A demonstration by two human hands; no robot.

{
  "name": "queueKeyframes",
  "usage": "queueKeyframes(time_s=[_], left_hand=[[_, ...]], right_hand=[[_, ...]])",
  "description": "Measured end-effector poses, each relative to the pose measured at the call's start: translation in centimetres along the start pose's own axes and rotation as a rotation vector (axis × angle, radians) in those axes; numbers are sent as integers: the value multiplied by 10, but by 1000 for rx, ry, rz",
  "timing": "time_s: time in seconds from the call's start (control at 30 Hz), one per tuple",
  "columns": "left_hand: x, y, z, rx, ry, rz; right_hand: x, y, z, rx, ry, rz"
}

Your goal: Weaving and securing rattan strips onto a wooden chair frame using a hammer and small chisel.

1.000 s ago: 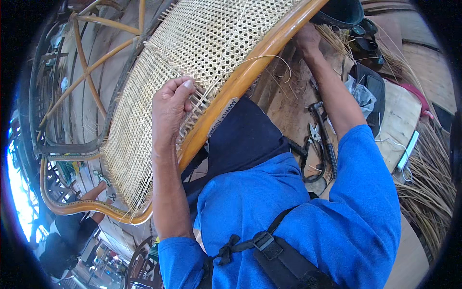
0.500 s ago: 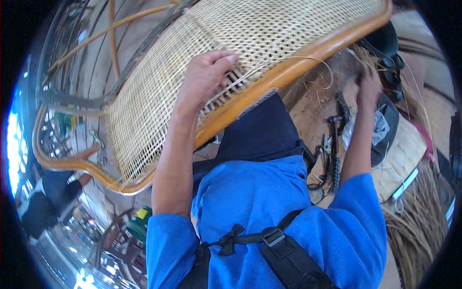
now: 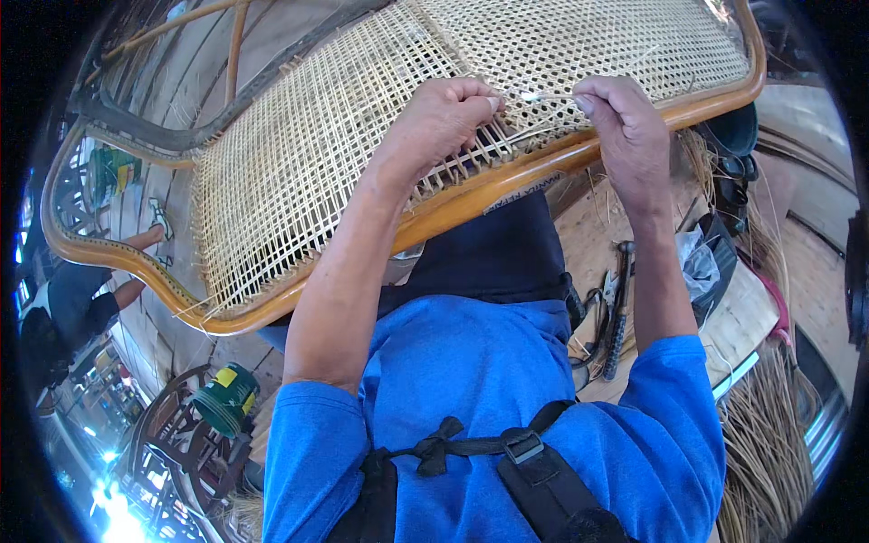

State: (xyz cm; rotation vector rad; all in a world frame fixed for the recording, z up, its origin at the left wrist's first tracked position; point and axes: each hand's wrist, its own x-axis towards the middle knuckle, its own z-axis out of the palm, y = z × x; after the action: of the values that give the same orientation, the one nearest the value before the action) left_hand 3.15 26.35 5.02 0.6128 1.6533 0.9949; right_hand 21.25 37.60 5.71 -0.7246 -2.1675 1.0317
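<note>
A thin pale cane strand (image 3: 543, 96) stretches between the person's two hands, lying nearly level from left to right, just above the near rail of a woven chair seat (image 3: 362, 154). The left hand (image 3: 444, 122) is curled almost closed, thumb and forefinger pinching the strand's left end, the other fingers resting on the weave. The right hand (image 3: 625, 127) is likewise closed, fingertips nipping the strand's right end, knuckles over the rail.

The seat is an open lattice of light cane set in a glossy orange-brown wooden frame (image 3: 507, 185). Its long axis runs from the lower left up to the upper right, and it lies tilted across the person's lap, with the curved left end pointing down and left. A small pale rectangular label (image 3: 520, 188) with dark print sits on the near rail between the two forearms, slanting with the rail.

Below the frame are dark trousers and a blue short-sleeved shirt (image 3: 471, 389) crossed by black harness straps (image 3: 507, 448).

To the right, on a wooden floor, a hammer (image 3: 620, 308) lies with its handle pointing toward the person, beside other small dark tools that are too blurred to tell apart. Farther right is a crumpled grey bag (image 3: 701, 267), and near the lower right a bundle of loose cane strips (image 3: 769, 434).

At lower left stands a green cylindrical can (image 3: 222, 403) with a yellow label. At far left another person in dark clothes (image 3: 63, 317) is partly in view.
</note>
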Motion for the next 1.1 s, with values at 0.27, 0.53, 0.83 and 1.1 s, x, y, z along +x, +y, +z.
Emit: queueKeyframes(time_s=[0.27, 0.53, 0.83, 1.1], left_hand=[[0, -2, -2, 11, -11, 53], [-1, 2, -2, 37, -32, 12], [-2, 14, -7, 108, -46, -62], [5, 19, -11, 96, -94, -216]], right_hand=[[6, 3, 22, -67, -16, -46], [4, 9, 21, -90, 115, -47], [-73, 70, -126, -72, 992, 360], [-102, 247, -77, -349, 517, 245]])
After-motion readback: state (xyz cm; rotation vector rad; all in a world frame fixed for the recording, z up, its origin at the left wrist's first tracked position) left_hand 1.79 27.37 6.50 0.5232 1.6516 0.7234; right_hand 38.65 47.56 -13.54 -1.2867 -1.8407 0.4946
